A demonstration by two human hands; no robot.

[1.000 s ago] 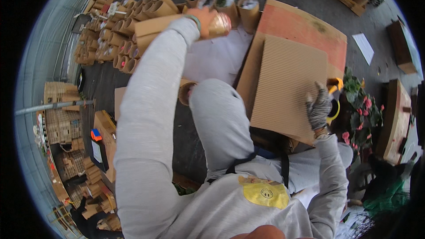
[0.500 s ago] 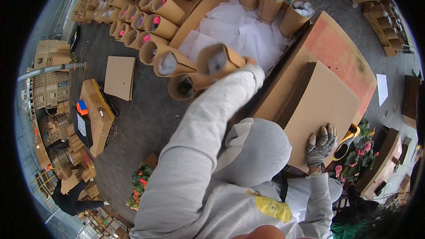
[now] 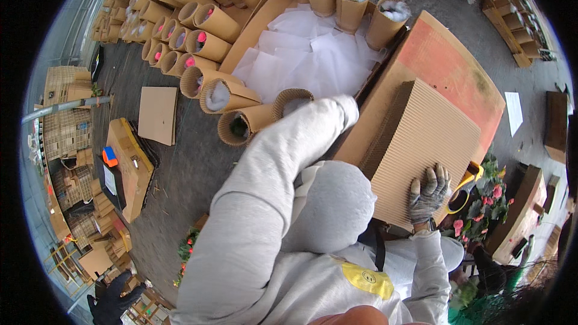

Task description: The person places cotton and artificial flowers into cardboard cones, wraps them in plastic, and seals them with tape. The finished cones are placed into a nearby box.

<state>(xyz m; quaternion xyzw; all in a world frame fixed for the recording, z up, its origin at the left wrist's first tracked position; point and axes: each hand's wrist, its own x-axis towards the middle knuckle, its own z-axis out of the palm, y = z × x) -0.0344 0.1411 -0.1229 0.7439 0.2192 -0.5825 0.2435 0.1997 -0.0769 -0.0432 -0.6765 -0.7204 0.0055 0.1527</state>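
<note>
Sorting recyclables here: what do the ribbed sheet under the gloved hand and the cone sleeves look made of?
The ribbed sheet looks like brown corrugated cardboard, matte: parallel ridges show. The cone sleeves seem the same rolled cardboard, with ridged rims. The glove on the right hand looks knitted, grey-speckled.

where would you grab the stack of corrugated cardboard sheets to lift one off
Probably by the near edge of the corrugated cardboard stack, coming from the person's side. The gloved right hand already rests flat there, and that edge overhangs free.

A flower-packing yard: rows of cardboard sleeves [image 3: 198, 21] holding blooms, stacked crates [image 3: 63, 132], concrete floor [image 3: 180, 174].
</note>
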